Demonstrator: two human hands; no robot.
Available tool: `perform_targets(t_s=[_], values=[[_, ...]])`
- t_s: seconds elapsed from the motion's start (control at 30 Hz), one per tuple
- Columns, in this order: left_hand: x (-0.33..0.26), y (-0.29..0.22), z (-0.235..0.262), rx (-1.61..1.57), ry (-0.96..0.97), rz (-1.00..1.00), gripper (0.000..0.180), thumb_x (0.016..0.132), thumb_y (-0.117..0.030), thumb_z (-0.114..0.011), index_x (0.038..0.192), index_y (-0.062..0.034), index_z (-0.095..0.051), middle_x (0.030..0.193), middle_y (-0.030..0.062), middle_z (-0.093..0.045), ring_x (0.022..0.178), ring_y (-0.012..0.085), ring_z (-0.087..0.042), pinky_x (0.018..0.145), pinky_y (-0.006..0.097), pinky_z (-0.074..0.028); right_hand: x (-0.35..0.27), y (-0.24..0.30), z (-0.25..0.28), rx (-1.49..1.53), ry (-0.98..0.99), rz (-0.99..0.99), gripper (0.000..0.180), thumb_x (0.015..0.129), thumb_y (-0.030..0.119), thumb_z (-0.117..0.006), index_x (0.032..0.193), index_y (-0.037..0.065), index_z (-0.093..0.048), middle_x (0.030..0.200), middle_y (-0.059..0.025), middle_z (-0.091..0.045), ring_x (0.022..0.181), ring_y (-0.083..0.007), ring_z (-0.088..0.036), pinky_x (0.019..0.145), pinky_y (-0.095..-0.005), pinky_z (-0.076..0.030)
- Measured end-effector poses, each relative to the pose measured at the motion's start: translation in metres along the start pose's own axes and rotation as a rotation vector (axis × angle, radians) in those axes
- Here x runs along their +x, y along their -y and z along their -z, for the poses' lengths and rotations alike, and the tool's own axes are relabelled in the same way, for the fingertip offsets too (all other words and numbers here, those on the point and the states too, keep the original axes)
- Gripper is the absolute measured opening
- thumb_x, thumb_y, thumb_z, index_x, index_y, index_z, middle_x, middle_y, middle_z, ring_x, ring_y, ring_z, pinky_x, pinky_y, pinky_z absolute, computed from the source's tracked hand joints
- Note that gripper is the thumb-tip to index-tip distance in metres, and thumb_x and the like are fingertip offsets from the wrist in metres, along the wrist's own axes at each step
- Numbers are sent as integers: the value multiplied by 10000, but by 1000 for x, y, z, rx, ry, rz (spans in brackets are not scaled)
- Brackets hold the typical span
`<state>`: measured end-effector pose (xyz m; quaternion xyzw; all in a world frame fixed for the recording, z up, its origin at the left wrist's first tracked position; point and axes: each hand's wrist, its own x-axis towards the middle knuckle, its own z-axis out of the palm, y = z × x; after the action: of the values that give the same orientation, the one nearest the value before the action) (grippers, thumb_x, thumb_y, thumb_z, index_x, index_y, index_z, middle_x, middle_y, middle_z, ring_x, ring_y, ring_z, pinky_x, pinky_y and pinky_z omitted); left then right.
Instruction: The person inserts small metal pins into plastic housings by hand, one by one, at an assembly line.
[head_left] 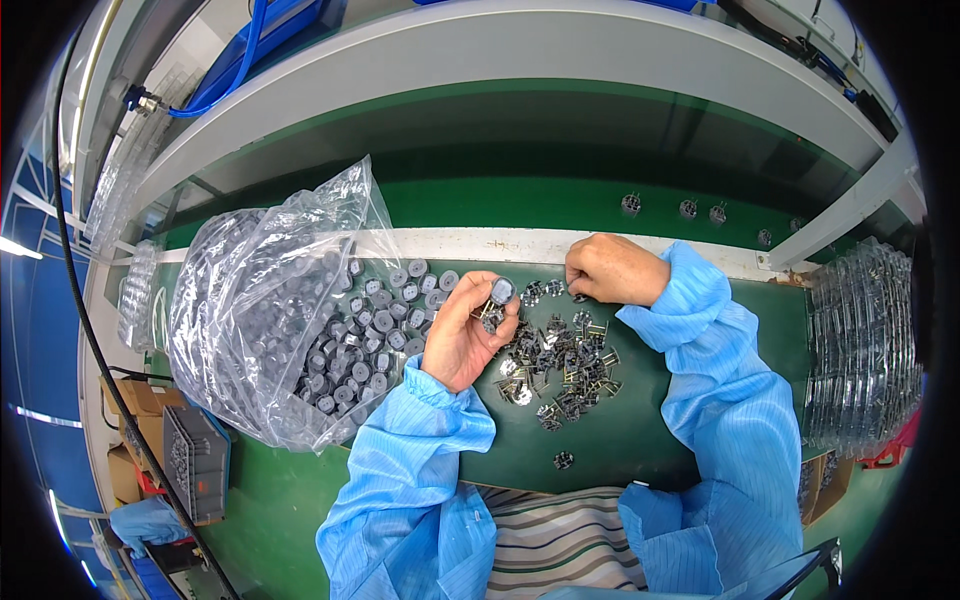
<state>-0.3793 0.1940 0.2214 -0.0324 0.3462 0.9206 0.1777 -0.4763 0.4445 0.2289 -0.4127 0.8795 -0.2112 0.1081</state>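
Observation:
My left hand is raised palm-up over the green bench and pinches a small round grey cap between thumb and fingertips. My right hand rests knuckles-up at the far edge of a pile of small metal pin parts, fingers curled on one of them. A clear plastic bag lies open to the left, spilling several round grey caps beside my left hand. Both arms wear blue sleeves.
A white strip borders the green bench ahead, with a green conveyor carrying several small assemblies beyond it. Stacked clear trays stand at the right. A dark crate and cardboard boxes sit low left.

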Motion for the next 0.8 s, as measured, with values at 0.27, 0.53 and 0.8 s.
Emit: perform_targets(t_s=[0.27,0.53,0.8], values=[[-7,-6,-9,85,72,121,171,1047,-163,-492,1118,-20,-553,947,103,-611,688,136,-540,526,220,-367,-4,67,13,506,-364,183,95,827,24,-760,885,-6,-690,883,-106,-682,803,-269,-675,714,-356,-540],[-8,-4,-10,228,-28,188,181,1033,-122,-470,1131,-17,-581,1047,52,-597,708,106,-601,481,161,-367,-5,75,7,98,-463,388,180,797,36,-771,922,5,-646,906,-106,-629,843,-285,-626,721,-378,-539],[-9,-1,-8,268,-6,153,145,1037,-128,-485,1058,-27,-587,897,47,-610,644,86,-572,442,180,-291,-5,76,3,51,-467,427,208,782,52,-774,922,1,-629,907,-108,-615,838,-284,-616,715,-381,-537]])
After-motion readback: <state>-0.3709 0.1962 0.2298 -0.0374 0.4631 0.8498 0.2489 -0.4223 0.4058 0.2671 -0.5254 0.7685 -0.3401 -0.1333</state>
